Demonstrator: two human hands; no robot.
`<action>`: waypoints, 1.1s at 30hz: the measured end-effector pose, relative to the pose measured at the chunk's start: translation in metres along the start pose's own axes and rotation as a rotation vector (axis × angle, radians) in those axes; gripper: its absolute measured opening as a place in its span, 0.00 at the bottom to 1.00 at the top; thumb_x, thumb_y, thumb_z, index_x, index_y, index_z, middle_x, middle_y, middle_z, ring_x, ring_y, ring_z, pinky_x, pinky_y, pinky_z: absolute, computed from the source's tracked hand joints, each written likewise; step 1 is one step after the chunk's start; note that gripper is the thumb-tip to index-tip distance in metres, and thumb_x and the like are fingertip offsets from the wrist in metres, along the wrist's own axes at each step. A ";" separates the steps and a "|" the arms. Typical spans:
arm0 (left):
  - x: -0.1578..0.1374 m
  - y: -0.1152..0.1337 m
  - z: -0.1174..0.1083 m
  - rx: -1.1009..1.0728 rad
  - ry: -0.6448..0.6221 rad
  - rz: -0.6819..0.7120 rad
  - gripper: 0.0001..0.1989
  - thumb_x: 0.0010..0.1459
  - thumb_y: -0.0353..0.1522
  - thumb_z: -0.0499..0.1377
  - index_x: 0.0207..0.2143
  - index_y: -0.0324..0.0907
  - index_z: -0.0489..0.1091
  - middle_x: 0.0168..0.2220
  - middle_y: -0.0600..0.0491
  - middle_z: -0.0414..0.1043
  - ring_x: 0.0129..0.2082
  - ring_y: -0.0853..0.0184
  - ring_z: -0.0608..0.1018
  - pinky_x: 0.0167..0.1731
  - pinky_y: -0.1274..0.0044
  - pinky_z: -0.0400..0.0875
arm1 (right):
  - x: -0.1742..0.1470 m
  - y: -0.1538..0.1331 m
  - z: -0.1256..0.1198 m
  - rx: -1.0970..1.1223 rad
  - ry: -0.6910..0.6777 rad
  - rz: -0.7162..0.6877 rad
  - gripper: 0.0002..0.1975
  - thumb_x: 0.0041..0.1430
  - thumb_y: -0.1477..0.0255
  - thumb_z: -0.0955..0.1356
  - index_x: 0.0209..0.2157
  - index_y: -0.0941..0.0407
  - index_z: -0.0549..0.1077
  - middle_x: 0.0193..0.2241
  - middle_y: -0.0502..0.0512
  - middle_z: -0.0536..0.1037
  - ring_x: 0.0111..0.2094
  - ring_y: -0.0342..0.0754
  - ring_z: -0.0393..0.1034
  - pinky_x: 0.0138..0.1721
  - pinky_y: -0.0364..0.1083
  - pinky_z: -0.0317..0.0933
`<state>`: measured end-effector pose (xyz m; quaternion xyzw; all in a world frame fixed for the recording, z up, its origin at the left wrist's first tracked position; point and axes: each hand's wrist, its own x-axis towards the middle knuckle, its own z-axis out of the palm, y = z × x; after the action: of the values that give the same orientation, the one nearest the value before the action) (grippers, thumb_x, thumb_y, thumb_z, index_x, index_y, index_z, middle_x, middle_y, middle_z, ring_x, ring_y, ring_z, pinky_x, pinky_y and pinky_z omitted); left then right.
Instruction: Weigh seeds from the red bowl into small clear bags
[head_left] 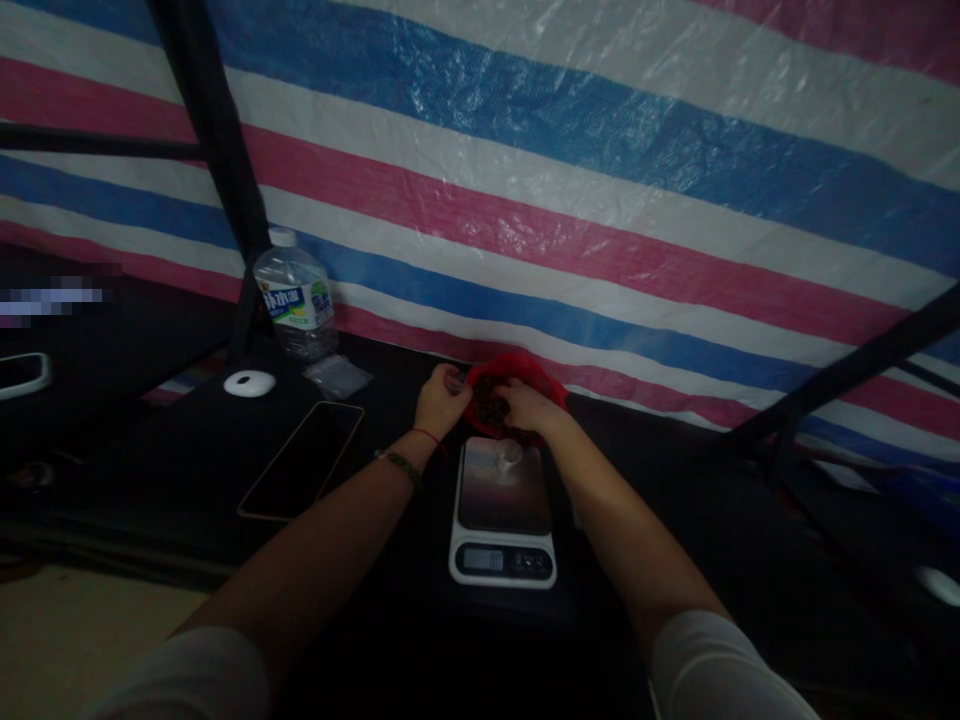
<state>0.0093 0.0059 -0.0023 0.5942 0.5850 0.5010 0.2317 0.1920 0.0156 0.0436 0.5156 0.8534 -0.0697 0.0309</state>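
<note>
My right hand (527,408) reaches into a red bowl-like container or bag (551,378), its fingers together and their tips among small brown pieces (489,408). At the container's left side, my left hand (441,402) is closed with a small, partly see-through thing at its fingertips, too dim to name. Just in front of both hands lies a white kitchen scale (504,500) with a shiny metal plate and a lit display. A small clear round cup or lid (508,457) rests on that plate.
Left of my left arm lie a dark phone (304,462), a white oval device (250,383) and a clear plastic bag (337,377). A large clear bottle (295,300) stands by a black metal post (217,150). Striped plastic sheeting (480,190) hangs behind the black tabletop (645,480).
</note>
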 end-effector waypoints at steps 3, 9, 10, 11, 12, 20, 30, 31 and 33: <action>0.001 -0.002 0.001 -0.015 0.003 0.010 0.14 0.49 0.34 0.61 0.40 0.42 0.66 0.32 0.53 0.74 0.32 0.68 0.76 0.34 0.78 0.69 | 0.001 0.001 -0.003 -0.007 0.051 -0.068 0.19 0.49 0.78 0.69 0.45 0.58 0.74 0.45 0.63 0.72 0.42 0.51 0.70 0.42 0.44 0.61; 0.001 -0.004 0.003 -0.006 0.012 0.016 0.14 0.49 0.33 0.60 0.40 0.42 0.66 0.34 0.52 0.74 0.33 0.67 0.76 0.34 0.78 0.69 | 0.002 0.009 -0.003 0.038 0.131 -0.108 0.11 0.51 0.80 0.67 0.36 0.56 0.78 0.37 0.56 0.78 0.38 0.47 0.70 0.40 0.42 0.60; 0.001 -0.005 0.003 -0.005 0.011 0.020 0.14 0.50 0.33 0.60 0.40 0.42 0.66 0.34 0.52 0.74 0.33 0.67 0.76 0.34 0.78 0.69 | 0.002 0.010 -0.003 0.049 0.152 -0.108 0.11 0.51 0.80 0.67 0.35 0.56 0.79 0.37 0.56 0.78 0.38 0.47 0.71 0.41 0.42 0.61; 0.002 -0.005 0.003 -0.002 0.008 0.023 0.14 0.50 0.34 0.60 0.40 0.42 0.66 0.34 0.52 0.74 0.34 0.67 0.77 0.35 0.78 0.69 | 0.002 0.012 -0.002 0.062 0.174 -0.108 0.10 0.51 0.79 0.68 0.35 0.56 0.79 0.37 0.55 0.78 0.39 0.47 0.71 0.41 0.42 0.61; 0.002 -0.005 0.003 0.002 0.004 0.023 0.14 0.50 0.34 0.60 0.40 0.42 0.66 0.34 0.51 0.74 0.34 0.67 0.77 0.35 0.78 0.69 | 0.002 0.013 -0.002 0.078 0.190 -0.109 0.10 0.50 0.79 0.68 0.35 0.55 0.79 0.37 0.55 0.79 0.39 0.47 0.71 0.42 0.42 0.61; 0.002 -0.005 0.002 0.017 -0.012 0.015 0.14 0.50 0.34 0.60 0.41 0.42 0.66 0.35 0.51 0.74 0.34 0.67 0.77 0.35 0.78 0.69 | 0.001 0.017 -0.008 0.183 0.190 -0.088 0.12 0.51 0.80 0.69 0.37 0.54 0.78 0.38 0.51 0.80 0.39 0.46 0.73 0.44 0.42 0.62; 0.001 0.000 0.000 0.018 -0.021 0.001 0.14 0.50 0.34 0.60 0.41 0.42 0.66 0.35 0.51 0.75 0.34 0.66 0.77 0.35 0.77 0.69 | -0.004 0.009 -0.009 0.105 0.134 -0.069 0.21 0.52 0.69 0.71 0.49 0.56 0.74 0.50 0.60 0.72 0.50 0.52 0.66 0.51 0.47 0.59; 0.001 0.000 0.000 0.020 -0.023 0.000 0.14 0.50 0.34 0.60 0.41 0.42 0.66 0.35 0.51 0.75 0.34 0.66 0.77 0.35 0.77 0.69 | -0.005 0.007 -0.008 0.107 0.119 -0.071 0.24 0.51 0.67 0.72 0.51 0.56 0.72 0.52 0.61 0.70 0.51 0.53 0.66 0.51 0.47 0.59; 0.001 -0.001 0.001 0.023 -0.034 0.004 0.15 0.50 0.33 0.60 0.42 0.42 0.66 0.36 0.50 0.75 0.35 0.66 0.77 0.35 0.77 0.69 | -0.003 0.002 -0.006 0.101 0.074 -0.069 0.28 0.49 0.65 0.73 0.53 0.56 0.70 0.52 0.62 0.70 0.50 0.54 0.66 0.51 0.48 0.59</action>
<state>0.0094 0.0074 -0.0026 0.6065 0.5855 0.4844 0.2338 0.1955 0.0147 0.0496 0.4889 0.8667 -0.0947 -0.0293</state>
